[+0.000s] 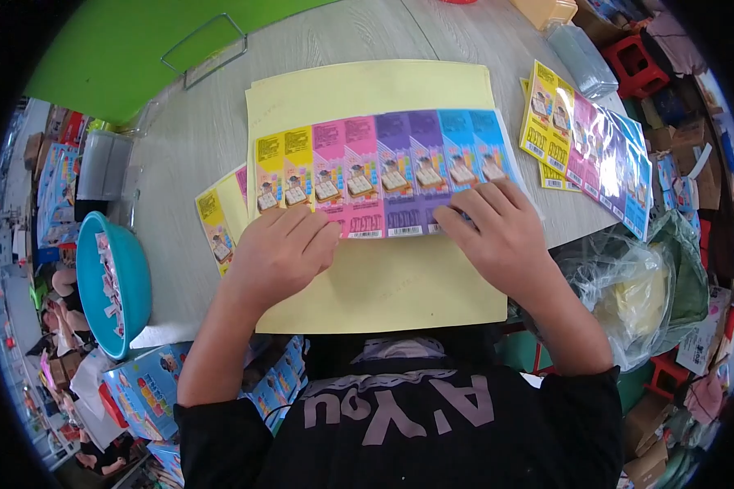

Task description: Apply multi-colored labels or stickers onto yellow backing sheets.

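Note:
A glossy printed label sheet (400,147), banded in yellow, pink, purple and blue, lies across a large pale-yellow sheet of backing paper (383,285). My left hand (289,248) curls its fingers over the near edge of the label sheet, at the yellow and pink bands. At the purple and blue bands, my right hand (497,228) grips the same edge with bent fingers. Both thumbs are partly hidden. Part of another printed sheet (214,232) sticks out from under the paper on the left.
More printed sheets (587,138) lie fanned at the table's right, near a clear plastic box (583,59). On the left stands a teal basin (130,285) holding small pieces. A wire stand (206,53) sits at the far left. Plastic bags (628,285) bulge beside my right arm.

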